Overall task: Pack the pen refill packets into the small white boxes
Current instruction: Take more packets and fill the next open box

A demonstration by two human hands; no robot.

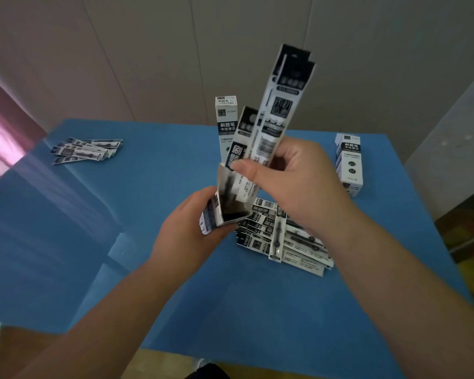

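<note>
Gripping an open box (225,212) at frame centre, the left hand (186,231) steadies it; the right hand (293,173) pinches packets (274,121) standing in its mouth; a pile (285,236) lies lower right.

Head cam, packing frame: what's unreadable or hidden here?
- Count of packets gripped by the right hand: they overlap, and motion blur smears them.
- Inside of the open box in the left hand: dark, contents unclear.
- Lower part of the upright box behind: covered by the packets.
- Bottom layers of the loose pile: under the top packets and the right wrist.
</note>
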